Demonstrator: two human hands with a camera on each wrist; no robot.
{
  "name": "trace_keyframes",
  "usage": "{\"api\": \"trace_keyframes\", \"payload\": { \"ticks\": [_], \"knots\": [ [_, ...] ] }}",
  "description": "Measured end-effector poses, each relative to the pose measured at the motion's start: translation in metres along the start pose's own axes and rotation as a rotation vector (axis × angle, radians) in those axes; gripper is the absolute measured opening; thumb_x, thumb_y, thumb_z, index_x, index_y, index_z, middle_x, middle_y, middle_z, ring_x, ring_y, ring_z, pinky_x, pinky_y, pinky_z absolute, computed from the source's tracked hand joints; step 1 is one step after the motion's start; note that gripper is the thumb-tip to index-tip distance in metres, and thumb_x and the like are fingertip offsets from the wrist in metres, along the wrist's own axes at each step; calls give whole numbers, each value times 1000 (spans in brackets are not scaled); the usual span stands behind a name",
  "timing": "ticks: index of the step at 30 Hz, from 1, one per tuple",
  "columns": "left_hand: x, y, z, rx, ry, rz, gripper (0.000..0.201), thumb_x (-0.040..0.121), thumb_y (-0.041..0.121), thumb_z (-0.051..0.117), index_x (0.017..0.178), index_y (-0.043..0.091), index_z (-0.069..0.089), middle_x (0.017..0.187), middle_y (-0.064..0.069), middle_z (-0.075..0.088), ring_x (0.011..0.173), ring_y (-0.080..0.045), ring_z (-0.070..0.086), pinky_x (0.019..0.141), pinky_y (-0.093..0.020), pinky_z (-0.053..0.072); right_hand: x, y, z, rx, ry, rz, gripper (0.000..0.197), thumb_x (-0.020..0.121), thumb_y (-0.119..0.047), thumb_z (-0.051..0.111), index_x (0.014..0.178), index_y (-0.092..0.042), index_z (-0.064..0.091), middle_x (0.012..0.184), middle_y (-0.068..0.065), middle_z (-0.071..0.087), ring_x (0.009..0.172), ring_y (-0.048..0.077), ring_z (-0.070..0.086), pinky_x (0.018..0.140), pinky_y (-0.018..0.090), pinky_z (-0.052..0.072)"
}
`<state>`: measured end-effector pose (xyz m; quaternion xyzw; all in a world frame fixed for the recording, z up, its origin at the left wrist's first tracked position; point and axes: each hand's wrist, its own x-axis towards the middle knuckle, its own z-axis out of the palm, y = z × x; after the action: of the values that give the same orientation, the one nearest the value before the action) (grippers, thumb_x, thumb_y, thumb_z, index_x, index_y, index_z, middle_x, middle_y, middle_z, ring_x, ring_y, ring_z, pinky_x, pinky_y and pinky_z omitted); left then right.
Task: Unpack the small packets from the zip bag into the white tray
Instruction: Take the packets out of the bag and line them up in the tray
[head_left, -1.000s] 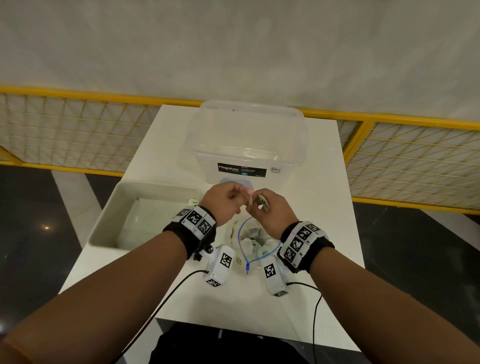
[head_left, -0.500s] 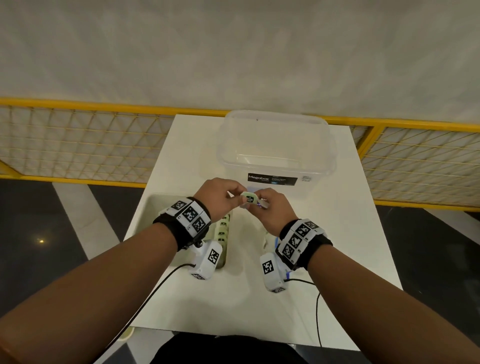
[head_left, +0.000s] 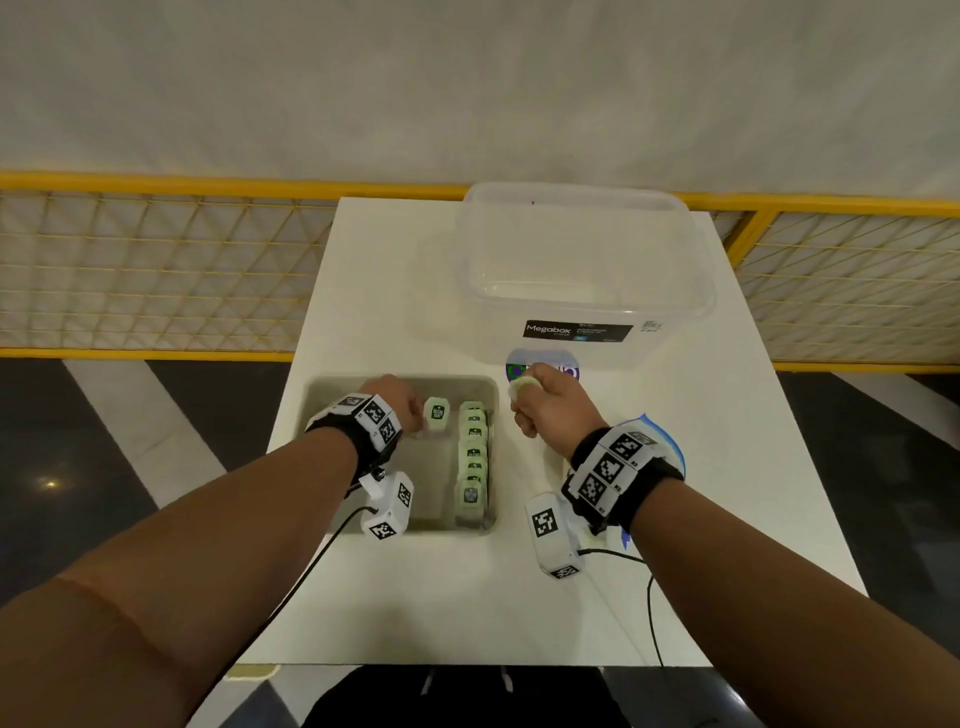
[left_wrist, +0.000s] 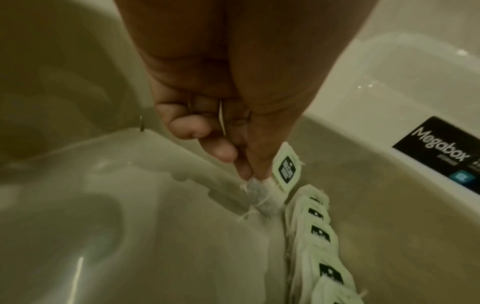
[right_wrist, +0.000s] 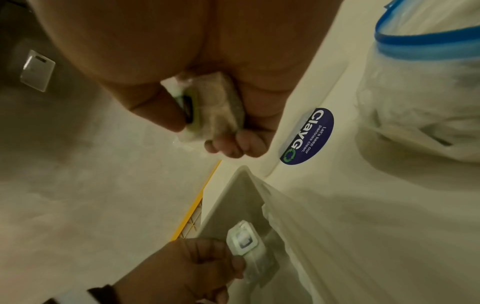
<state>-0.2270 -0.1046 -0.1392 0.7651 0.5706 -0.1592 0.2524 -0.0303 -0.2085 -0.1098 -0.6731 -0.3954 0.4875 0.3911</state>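
Packets (head_left: 472, 457) stand in a row inside the white tray (head_left: 332, 395) at the tabletop's left edge; hands have parted, left hand (head_left: 397, 408) pinching one packet (head_left: 436, 414) over it, right hand (head_left: 545, 402) clutching another packet (head_left: 523, 387) beside the zip bag (right_wrist: 426, 82).

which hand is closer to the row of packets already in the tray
Left. The left hand is over the white tray, holding a packet just beside the row of packets. The right hand is outside the tray's rim, holding its own packet.
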Motion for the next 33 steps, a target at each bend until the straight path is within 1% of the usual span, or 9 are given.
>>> {"api": "trace_keyframes", "payload": {
  "ticks": [3,5,10,14,20,23,25,28,33],
  "knots": [
    [12,-1,12,-4,-67,-4,30,86,29,68,113,17,71,113,-5,70,103,-24,66,90,-32,53,-4,3,1,-30,-18,-22,14,92,-12,56,78,-13,56,69,1,63,67,22,68,67,39,55],
    [18,0,20,-54,-107,-19,31,85,29,70,113,16,71,112,-5,70,101,-23,67,89,-34,55,-5,7,2,-79,-7,-47,20,90,-15,63,72,-20,58,62,-13,61,69,16,64,74,39,57],
    [28,4,29,-228,-108,-63,23,84,27,68,102,13,73,100,-7,73,92,-21,71,83,-34,58,-7,15,3,-161,24,-98,7,86,-26,71,79,-27,70,68,-7,66,62,5,55,67,18,47],
    [32,6,27,-277,-96,-78,19,85,21,66,99,10,73,96,-7,74,87,-20,72,81,-35,59,-7,13,4,-183,30,-84,9,89,-21,68,80,-22,69,51,-17,61,48,-3,51,56,8,42],
    [26,0,19,-275,-117,-114,22,76,28,77,87,10,74,81,-5,75,70,-20,73,75,-37,60,-2,10,7,-214,12,-61,19,91,-25,65,72,-24,63,53,2,61,39,1,48,59,23,40],
    [12,4,-1,-174,6,1,27,75,39,73,87,14,72,82,0,72,77,-21,69,76,-31,56,1,9,7,-227,18,-57,22,91,-27,64,70,-25,61,53,4,60,39,2,47,58,24,42],
    [-2,11,-10,-288,44,146,23,73,32,77,92,19,72,87,5,71,82,-14,65,77,-26,50,4,7,7,-237,16,-70,21,91,-25,65,71,-25,62,52,0,59,39,2,47,56,20,41],
    [-26,22,-18,-464,14,314,28,66,29,86,89,24,72,82,11,72,70,1,62,73,-20,50,7,5,11,-207,-5,-90,9,91,-20,65,85,-14,70,53,-4,60,41,4,52,53,19,43],
    [-25,29,-13,-403,135,317,16,71,35,82,78,25,71,69,10,63,66,-7,58,59,-16,38,11,3,17,-163,-42,-106,12,90,-17,66,95,-6,69,69,11,68,56,22,63,65,37,58]
  ]
}}
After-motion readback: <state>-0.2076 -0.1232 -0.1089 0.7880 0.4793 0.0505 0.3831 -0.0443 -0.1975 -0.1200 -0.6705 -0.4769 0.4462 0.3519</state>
